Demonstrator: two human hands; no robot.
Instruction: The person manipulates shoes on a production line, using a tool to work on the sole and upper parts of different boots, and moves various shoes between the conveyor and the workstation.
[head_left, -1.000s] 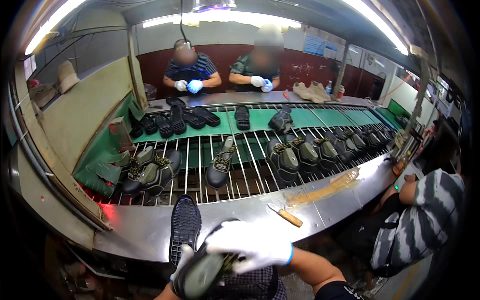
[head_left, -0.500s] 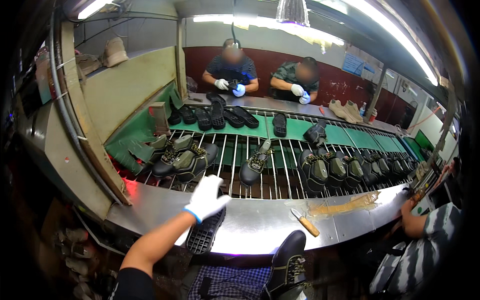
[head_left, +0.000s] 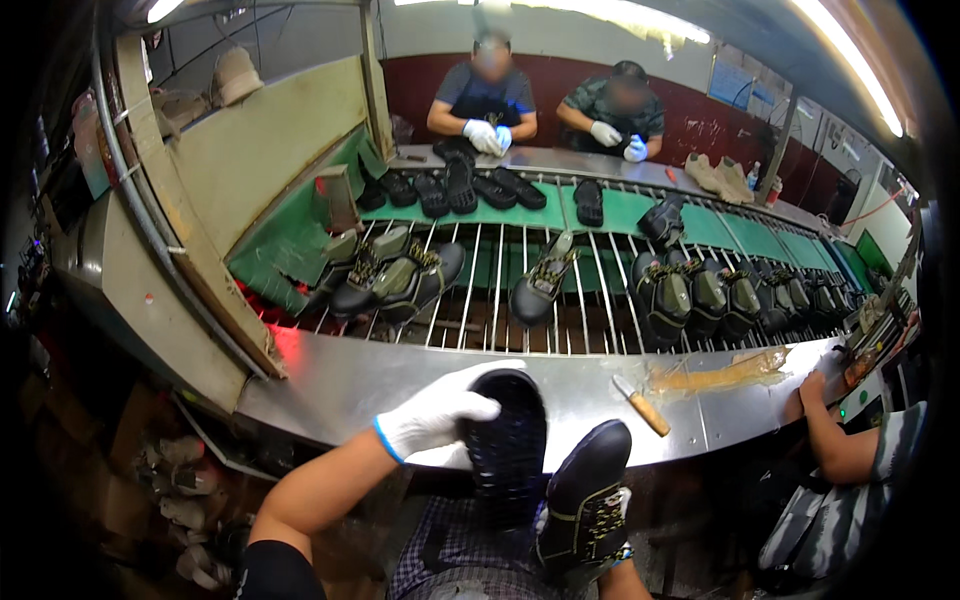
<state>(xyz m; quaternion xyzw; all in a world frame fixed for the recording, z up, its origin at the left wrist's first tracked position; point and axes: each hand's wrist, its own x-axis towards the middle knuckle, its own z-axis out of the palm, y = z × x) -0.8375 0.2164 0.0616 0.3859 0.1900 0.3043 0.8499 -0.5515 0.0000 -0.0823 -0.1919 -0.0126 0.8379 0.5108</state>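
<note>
My left hand [head_left: 440, 412], in a white glove with a blue cuff, grips a black shoe sole [head_left: 508, 435] by its upper edge. The sole stands nearly upright in front of the metal ledge [head_left: 330, 375]. Just right of it, a black lace-up shoe [head_left: 588, 490] with yellow-flecked laces points toe up. My right hand [head_left: 626, 500], also gloved, is mostly hidden behind this shoe and holds it from the right. Sole and shoe are close together, side by side, above my checked apron [head_left: 445, 545].
A knife with a wooden handle [head_left: 648, 412] lies on the ledge. Beyond it, black shoes [head_left: 665, 300] rest on a rod conveyor [head_left: 490, 300], and several soles [head_left: 460, 185] sit on a green strip. Two gloved co-workers sit opposite; another person's arm [head_left: 845, 445] is at right.
My left hand has picked the sole up off the ledge and brought it rightward, next to the shoe. The shoe has come up higher, and my right hand now shows. The view has shifted.
</note>
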